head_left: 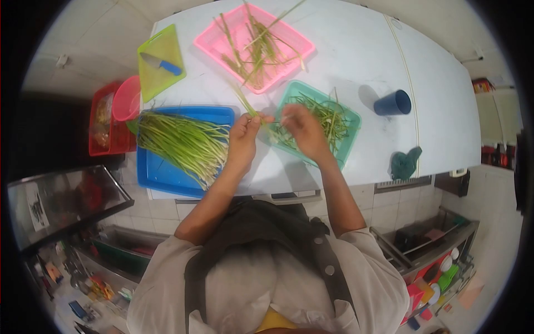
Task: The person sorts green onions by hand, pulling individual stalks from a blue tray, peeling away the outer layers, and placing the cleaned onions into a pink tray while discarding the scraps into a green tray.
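Some stalks [245,101] in left grip [243,137], right grip [305,131] blurred, teal tray [347,145] below.

spring onion stalks [245,102] | slim, light green, upper ends blurred | held up slanted, just off pink tray [310,51] near corner | loose stems [328,116] green-to-pale, tangled heap | in teal tray [352,136]

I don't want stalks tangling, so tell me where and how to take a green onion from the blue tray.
Likely best pinched by the pale end, coming from the right: the green onions slant across the blue tray, green tops left, pale ends at the right, nearest the left hand.
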`<state>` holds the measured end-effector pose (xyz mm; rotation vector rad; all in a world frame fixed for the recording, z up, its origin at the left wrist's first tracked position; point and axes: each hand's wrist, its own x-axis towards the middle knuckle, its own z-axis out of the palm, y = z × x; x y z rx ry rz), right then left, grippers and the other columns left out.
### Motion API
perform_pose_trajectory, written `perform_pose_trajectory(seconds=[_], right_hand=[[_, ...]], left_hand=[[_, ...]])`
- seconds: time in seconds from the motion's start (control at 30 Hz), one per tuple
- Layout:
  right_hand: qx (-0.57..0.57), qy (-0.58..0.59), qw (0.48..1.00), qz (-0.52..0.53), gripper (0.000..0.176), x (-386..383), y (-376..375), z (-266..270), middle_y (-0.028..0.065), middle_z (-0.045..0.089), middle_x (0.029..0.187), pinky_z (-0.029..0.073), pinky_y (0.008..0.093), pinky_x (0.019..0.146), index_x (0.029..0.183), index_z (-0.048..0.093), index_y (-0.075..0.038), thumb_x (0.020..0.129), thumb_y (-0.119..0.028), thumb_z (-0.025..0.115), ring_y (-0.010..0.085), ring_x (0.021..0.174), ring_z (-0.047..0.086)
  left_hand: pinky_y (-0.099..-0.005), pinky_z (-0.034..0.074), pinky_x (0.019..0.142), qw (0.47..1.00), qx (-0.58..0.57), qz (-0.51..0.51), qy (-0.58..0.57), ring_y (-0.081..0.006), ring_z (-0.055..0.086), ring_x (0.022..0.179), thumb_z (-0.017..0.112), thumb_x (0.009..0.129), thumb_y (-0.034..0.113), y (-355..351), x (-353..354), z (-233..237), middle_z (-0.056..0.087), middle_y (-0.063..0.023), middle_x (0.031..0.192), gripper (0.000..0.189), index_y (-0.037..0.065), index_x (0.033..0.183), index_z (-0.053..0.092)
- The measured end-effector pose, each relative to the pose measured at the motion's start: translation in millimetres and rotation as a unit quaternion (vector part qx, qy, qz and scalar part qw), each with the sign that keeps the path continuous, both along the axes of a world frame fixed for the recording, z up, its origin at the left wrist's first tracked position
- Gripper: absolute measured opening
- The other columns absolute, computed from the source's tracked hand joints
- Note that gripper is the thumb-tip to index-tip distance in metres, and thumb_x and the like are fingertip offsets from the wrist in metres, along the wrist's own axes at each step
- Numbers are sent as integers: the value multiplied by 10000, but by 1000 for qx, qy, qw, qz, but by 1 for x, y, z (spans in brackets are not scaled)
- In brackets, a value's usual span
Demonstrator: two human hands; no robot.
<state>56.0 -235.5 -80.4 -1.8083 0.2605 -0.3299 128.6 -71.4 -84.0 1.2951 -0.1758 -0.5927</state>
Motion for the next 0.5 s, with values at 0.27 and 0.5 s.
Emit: perform_pose_trajectory(seconds=[0.27,0.5], right_hand=[[13,80,993,89,217,67,37,13,22,571,682,439,295,562,1021,642,-29,981,-219,546,116,599,548],[-393,-89,915,-30,398,176,-31,32,218,688,986,510,421,820,1091,651,45,900,-305,665,321,944,674]], left_hand=[[-344,375,1084,988,-11,100,-119,-220,528,1248,527,1022,193,16,15,22,562,-166,1342,390,-37,1331,464],[-335,430,1036,997,-5,6,-77,-212,572,1192,521,1026,230,119,0,14,623,-137,1223,349,-23,1266,528]])
